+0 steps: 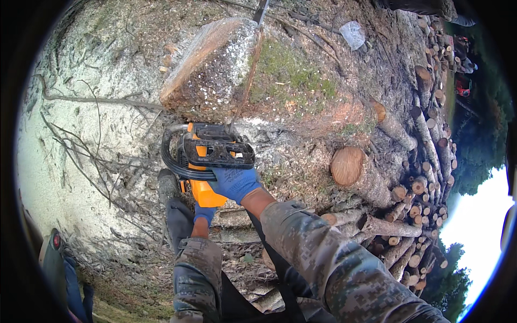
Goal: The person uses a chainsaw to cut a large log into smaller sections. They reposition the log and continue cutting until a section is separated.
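Observation:
A chainsaw (215, 153) with an orange and black body is in both my hands. My right hand (234, 184), in a blue glove, is closed around the front handle, behind the black hand guard. Lower down, my left hand (204, 213), also blue-gloved, is closed at the rear of the saw; its fingers are partly hidden by the orange body. The guide bar (261, 12) shows beyond a thick log (301, 91) with moss and wood chips on it. Between them runs a narrow cut, beside a pale slanted cut face (199, 54).
Dark boot and leg (179, 218) stand left of the saw. A cut log (347, 166) lies to the right, before a large log pile (420, 215). Thin branches (91, 156) litter the left ground. Part of another person (72, 285) shows at lower left. A clear plastic bag (353, 35) lies farther off.

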Motion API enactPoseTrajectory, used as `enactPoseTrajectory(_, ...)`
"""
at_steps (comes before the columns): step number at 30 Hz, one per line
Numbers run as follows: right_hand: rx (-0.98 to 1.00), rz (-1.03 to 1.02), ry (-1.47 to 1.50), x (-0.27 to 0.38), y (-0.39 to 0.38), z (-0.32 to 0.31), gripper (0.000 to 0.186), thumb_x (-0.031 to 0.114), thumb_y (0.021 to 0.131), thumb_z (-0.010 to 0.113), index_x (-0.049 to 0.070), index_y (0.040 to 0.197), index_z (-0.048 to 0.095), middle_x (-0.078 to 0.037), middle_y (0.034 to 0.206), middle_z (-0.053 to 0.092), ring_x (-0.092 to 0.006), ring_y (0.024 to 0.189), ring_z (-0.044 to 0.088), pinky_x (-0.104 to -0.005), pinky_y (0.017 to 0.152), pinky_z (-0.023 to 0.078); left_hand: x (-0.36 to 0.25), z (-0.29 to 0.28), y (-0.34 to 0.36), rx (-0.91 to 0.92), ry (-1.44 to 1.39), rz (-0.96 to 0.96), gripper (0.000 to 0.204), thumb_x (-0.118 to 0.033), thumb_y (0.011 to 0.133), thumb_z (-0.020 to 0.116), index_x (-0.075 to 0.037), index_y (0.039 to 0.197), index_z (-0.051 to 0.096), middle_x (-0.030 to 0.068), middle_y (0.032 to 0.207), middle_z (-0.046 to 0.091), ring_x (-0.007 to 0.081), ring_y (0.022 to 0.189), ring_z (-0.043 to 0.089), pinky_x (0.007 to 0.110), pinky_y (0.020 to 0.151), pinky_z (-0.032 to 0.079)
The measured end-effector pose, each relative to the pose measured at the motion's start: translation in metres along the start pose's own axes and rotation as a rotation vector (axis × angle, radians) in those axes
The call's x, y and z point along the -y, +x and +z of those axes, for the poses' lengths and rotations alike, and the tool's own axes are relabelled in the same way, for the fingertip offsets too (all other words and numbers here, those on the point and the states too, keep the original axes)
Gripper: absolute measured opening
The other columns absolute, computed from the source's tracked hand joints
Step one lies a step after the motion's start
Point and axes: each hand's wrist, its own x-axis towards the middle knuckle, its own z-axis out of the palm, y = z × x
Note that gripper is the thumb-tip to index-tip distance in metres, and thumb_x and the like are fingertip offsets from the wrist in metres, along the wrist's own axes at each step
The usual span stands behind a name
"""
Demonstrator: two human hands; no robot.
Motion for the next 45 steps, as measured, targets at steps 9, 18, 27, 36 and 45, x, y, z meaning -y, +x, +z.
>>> enactPoseTrajectory(9,-0.031,-0.028,0.011,-0.008,-0.014,0.049,0.047,0.035,0.083,0.068,0.016,0.127,0.064,-0.017,0.125,0.064,-0.0400,0.115,0.061,-0.0560,0.099,0.046,0.017,-0.001,0.024,-0.034,0.001,0.019,0.044,-0.027,0.085,0.079,-0.005,0.121,0.070,0.0148,0.113,0.075,0.0298,0.104,0.072,0.040,0.086,0.054)
enactPoseTrajectory(18,-0.078,-0.040,-0.013,-0.009,-0.007,0.032,0.052,0.036,0.082,0.068,0.014,0.129,0.065,-0.018,0.134,0.061,-0.0427,0.125,0.055,-0.0577,0.109,0.040,-0.007,0.002,0.046,-0.088,-0.007,0.116,0.044,-0.025,0.084,0.080,-0.005,0.122,0.070,0.0142,0.112,0.075,0.0288,0.102,0.072,0.040,0.085,0.054)
enactPoseTrajectory(27,-0.113,-0.003,-0.071,0.005,0.026,-0.069,0.025,0.034,0.080,0.066,0.011,0.091,0.068,-0.015,0.092,0.071,-0.0376,0.086,0.068,-0.0514,0.080,0.052,-0.054,0.004,-0.073,-0.088,-0.299,-0.123,0.044,-0.021,0.082,0.081,-0.005,0.122,0.069,0.0131,0.110,0.076,0.0267,0.099,0.073,0.039,0.084,0.054)
enactPoseTrajectory(36,0.016,0.039,-0.116,0.018,0.057,-0.136,0.030,0.037,0.084,0.066,0.011,0.098,0.067,-0.016,0.092,0.072,-0.0372,0.084,0.071,-0.0499,0.076,0.055,-0.150,-0.018,-0.140,-0.182,-0.138,-0.292,0.036,-0.024,0.080,0.082,-0.006,0.108,0.071,0.0100,0.091,0.075,0.0240,0.079,0.070,0.040,0.074,0.053)
enactPoseTrajectory(45,0.051,0.079,-0.147,0.008,0.082,-0.180,0.037,0.042,0.080,0.072,0.012,0.102,0.067,-0.015,0.094,0.072,-0.0346,0.091,0.070,-0.0483,0.079,0.055,-0.254,-0.029,-0.173,-0.203,-0.137,-0.315,0.032,-0.024,0.080,0.080,-0.005,0.104,0.071,0.0105,0.083,0.074,0.0249,0.073,0.069,0.041,0.071,0.053)
